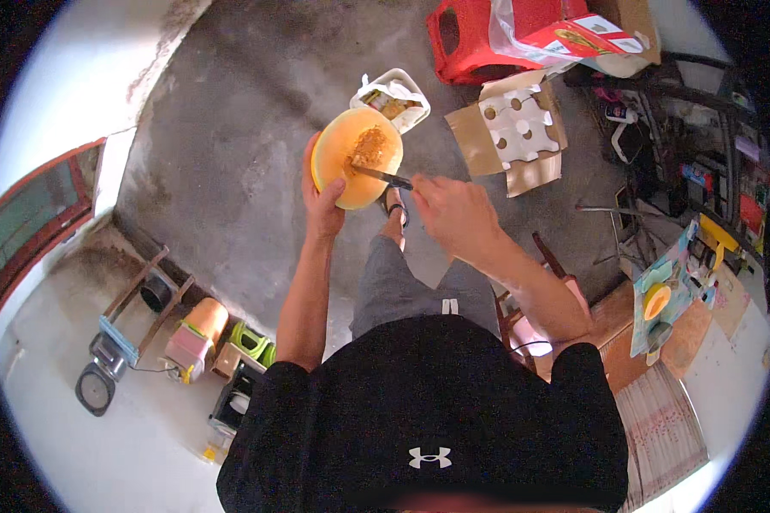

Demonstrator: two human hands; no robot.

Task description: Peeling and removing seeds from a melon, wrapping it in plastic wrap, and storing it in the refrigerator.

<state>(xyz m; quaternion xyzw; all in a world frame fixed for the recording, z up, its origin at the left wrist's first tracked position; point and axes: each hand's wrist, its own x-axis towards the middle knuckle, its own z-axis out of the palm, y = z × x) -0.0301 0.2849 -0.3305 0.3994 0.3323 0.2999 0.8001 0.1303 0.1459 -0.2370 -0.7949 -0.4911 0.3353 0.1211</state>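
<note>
There is one view, from a wide fisheye camera worn on the person's head. It looks steeply down the front of the body to the concrete floor, with both forearms entering from the lower edge. The left hand and right hand sit close, near the centre. Straight edges bend toward the dark round rim.

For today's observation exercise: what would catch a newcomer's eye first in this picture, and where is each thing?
At upper centre, the left hand holds up a bright orange halved melon, cut face showing its seed hollow. The right hand holds a dark-handled metal knife with its blade lying across that cut face. On the grey floor beyond lie a white plastic tray and a red plastic stool.
</note>
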